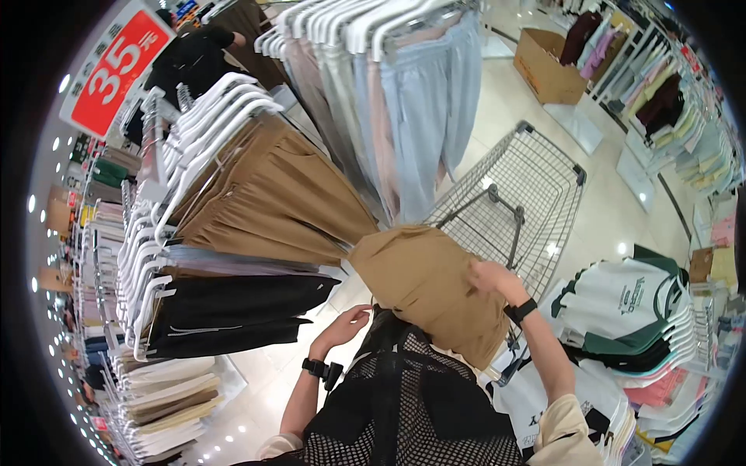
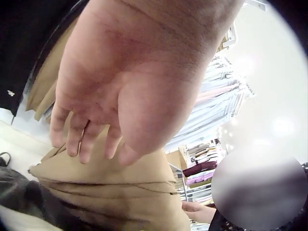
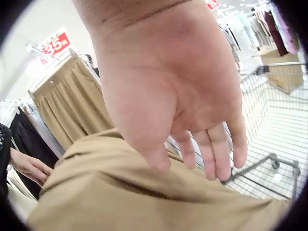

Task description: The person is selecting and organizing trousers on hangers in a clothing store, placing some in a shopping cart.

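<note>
Tan folded trousers point(image 1: 435, 283) lie across the front of the wearer's body, their folds filling the lower part of both wrist views point(image 2: 120, 192) point(image 3: 120, 197). On their right part rests the right hand point(image 1: 494, 279), fingers loosely bent over the cloth; the right wrist view shows the palm and relaxed fingers point(image 3: 178, 91). The left hand point(image 1: 342, 326) is beside the trousers' left edge, fingers extended; in the left wrist view the hand point(image 2: 125, 86) hangs over the tan cloth with fingers relaxed. Whether it touches the cloth I cannot tell.
Brown trousers point(image 1: 287, 202) and black trousers point(image 1: 233, 314) hang on a rack at the left. Pale blue trousers point(image 1: 427, 116) hang at the top centre. A wire cart point(image 1: 536, 179) stands ahead right. Shirts point(image 1: 622, 303) hang at the right; a cardboard box point(image 1: 548, 74) stands behind.
</note>
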A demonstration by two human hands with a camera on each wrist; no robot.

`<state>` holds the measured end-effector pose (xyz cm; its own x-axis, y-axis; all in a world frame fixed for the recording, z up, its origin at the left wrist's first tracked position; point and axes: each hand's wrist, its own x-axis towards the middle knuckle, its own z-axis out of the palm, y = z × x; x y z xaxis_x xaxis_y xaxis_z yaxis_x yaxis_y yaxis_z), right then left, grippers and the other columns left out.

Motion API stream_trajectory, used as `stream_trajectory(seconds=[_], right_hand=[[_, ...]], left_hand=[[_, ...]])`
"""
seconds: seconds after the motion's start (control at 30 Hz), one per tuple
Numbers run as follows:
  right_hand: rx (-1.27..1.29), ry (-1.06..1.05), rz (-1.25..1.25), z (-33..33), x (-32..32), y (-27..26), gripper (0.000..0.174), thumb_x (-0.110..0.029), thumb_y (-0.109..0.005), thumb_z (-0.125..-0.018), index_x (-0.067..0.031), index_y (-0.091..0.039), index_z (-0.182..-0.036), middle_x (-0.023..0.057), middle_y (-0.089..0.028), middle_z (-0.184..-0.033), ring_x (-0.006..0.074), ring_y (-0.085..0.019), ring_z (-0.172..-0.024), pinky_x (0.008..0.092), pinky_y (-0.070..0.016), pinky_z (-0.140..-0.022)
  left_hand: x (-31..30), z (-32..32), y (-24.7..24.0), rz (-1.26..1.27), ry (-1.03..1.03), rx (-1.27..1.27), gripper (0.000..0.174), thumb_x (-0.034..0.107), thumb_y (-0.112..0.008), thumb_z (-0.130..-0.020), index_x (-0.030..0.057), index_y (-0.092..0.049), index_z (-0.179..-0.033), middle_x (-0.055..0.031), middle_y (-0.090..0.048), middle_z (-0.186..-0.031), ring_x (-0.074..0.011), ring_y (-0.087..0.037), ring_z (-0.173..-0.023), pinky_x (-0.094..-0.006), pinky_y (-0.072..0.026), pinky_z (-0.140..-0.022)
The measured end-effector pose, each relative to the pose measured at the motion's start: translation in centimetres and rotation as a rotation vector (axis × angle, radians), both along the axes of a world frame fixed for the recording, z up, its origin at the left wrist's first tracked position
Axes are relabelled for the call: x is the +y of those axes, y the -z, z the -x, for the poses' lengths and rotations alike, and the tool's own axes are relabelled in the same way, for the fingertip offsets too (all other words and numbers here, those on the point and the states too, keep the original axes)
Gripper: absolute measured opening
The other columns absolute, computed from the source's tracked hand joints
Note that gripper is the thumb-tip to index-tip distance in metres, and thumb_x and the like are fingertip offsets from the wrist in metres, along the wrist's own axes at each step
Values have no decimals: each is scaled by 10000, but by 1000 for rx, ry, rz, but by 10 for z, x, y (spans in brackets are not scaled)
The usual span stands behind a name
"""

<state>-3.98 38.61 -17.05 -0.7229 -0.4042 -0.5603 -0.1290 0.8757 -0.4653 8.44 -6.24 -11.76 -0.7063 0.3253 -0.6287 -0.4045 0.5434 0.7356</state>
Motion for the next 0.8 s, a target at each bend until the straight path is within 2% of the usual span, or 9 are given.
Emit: stream_trajectory(seconds=[0.13,0.2,0.33,0.4,0.47,0.53,0.57,0.7,0.8], right_hand=[[149,-160,7,27,-77,-93,441,-295,-650,-976,-18,-567,-1310,252,-700,-1156,450,-662,-1113,512,-542,-946],[450,-223,182,37,-136,-174,411,-237,-664,-972,12,-551,-1279,268,-692,-1158,449,-680,-1064,516,-555,-906],[825,-289,454,69,-256,-258,629,-152,-748,-907,-19,-467,-1454,236,-569,-1360,436,-575,-1234,491,-475,-1067],[1044,-274,537,96,-311,-275,716,-191,-755,-919,-54,-409,-1531,240,-519,-1451,443,-514,-1313,497,-430,-1132],[1190,-188,585,116,-362,-299,745,-142,-802,-847,-28,-447,-1491,235,-468,-1469,462,-477,-1338,515,-408,-1144],[1342,-167,488,136,-400,-313,717,-149,-818,-829,-20,-488,-1452,233,-505,-1416,452,-501,-1297,519,-419,-1123],[1419,-154,443,147,-418,-316,703,-153,-826,-820,-16,-509,-1433,231,-523,-1390,448,-514,-1277,521,-425,-1112],[1228,-16,655,188,-437,-302,554,-166,-861,-775,-12,-627,-1253,188,-619,-1160,415,-559,-1129,509,-459,-979],[1282,86,676,194,-426,-287,475,-135,-856,-784,-18,-643,-1192,186,-651,-1161,395,-593,-1092,496,-455,-982]], left_hand=[[-17,18,-6,-82,-39,81,440,265,-555,-1116,45,-544,-1497,-154,-675,-1361,-235,-613,-1324,-387,-454,-1146],[-33,17,-3,-121,-80,93,437,265,-562,-1112,56,-549,-1496,-147,-675,-1358,-228,-614,-1319,-382,-453,-1148],[-80,7,8,-156,-178,123,427,262,-579,-1103,60,-563,-1479,-134,-687,-1328,-220,-637,-1263,-366,-476,-1110],[-106,-1,20,-194,-226,186,428,273,-595,-1095,34,-581,-1450,-130,-703,-1299,-226,-669,-1200,-349,-511,-1051],[-129,-8,30,-222,-271,253,399,232,-594,-1093,35,-583,-1439,-123,-713,-1259,-216,-680,-1156,-345,-519,-1031],[-147,-11,31,-236,-311,202,383,220,-587,-1101,49,-579,-1443,-126,-691,-1296,-216,-650,-1241,-379,-494,-1094],[-153,-14,35,-228,-341,219,375,225,-590,-1102,43,-588,-1429,-127,-693,-1291,-215,-659,-1228,-382,-504,-1081],[-173,-24,45,-294,-368,200,361,200,-576,-1105,47,-588,-1432,-126,-693,-1298,-215,-664,-1209,-373,-511,-1081],[-184,-34,52,-334,-400,200,371,156,-589,-1072,25,-595,-1418,-107,-718,-1205,-197,-675,-1125,-335,-520,-1022]])
